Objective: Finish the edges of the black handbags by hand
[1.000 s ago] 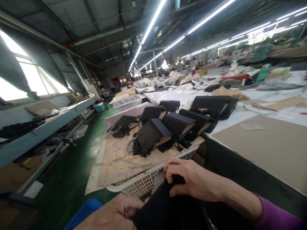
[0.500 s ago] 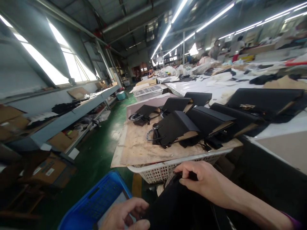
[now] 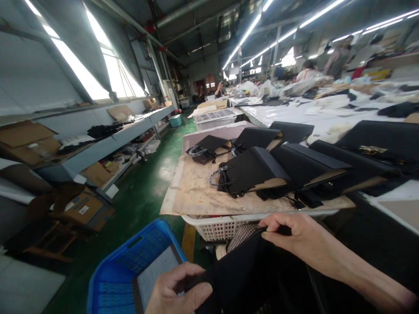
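A dark piece of black fabric (image 3: 242,274) stretches between my two hands at the bottom of the head view. My left hand (image 3: 178,288) pinches its left edge between thumb and fingers. The thumb and fingertips of my right hand (image 3: 294,237) are closed on its upper edge, farther from me. A strip of checked cloth (image 3: 241,235) shows behind that edge; whether it is joined to the black fabric I cannot tell. The lower part of the fabric runs out of view into shadow.
Several black handbags (image 3: 253,172) lie on a worn board (image 3: 196,192) resting over a white plastic basket (image 3: 216,229). A blue crate (image 3: 121,270) stands at lower left. Cardboard boxes (image 3: 83,207) and a long shelf (image 3: 108,152) line the left side. Other people are in the background.
The camera view has shifted, so the bags and board appear farther right. My left hand has closed on the fabric's edge, and more of the checked cloth shows beside my right hand.
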Demonstrator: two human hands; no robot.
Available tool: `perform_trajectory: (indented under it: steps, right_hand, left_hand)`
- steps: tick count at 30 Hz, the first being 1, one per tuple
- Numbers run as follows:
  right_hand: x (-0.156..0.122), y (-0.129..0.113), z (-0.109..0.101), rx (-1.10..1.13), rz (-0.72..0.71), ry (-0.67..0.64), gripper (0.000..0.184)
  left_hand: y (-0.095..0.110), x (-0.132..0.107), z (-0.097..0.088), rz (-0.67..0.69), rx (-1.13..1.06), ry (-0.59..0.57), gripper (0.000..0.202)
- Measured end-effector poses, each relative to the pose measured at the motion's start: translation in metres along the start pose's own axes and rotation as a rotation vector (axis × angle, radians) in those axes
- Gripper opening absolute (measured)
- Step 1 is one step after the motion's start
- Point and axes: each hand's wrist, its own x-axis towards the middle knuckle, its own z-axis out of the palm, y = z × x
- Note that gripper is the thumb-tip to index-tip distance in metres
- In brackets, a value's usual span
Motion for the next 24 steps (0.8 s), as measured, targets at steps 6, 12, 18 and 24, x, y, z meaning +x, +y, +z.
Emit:
perform_trajectory:
  steps: [6,12,18,24]
  right_hand:
    - [-0.015,0.015,-0.023,0.026,0.089,0.018,0.02]
    - [-0.031,0.022,-0.036,0.174,0.16,-0.016,0.026]
    - [-0.021,0.03,-0.032,0.05,0.077,0.031,0.026]
    - [-0.019,0.04,-0.037,0.106,-0.008,0.007,0.029]
  left_hand:
    - [0.008,0.024,0.008,-0.056,-0.134,-0.1,0.037]
    - [0.02,0.032,0.02,0.03,-0.077,-0.154,0.03]
    - [0.019,0.036,0.037,0.505,0.297,0.286,0.013]
    - [0.011,0.042,0.041,0.941,0.531,0.359,0.027]
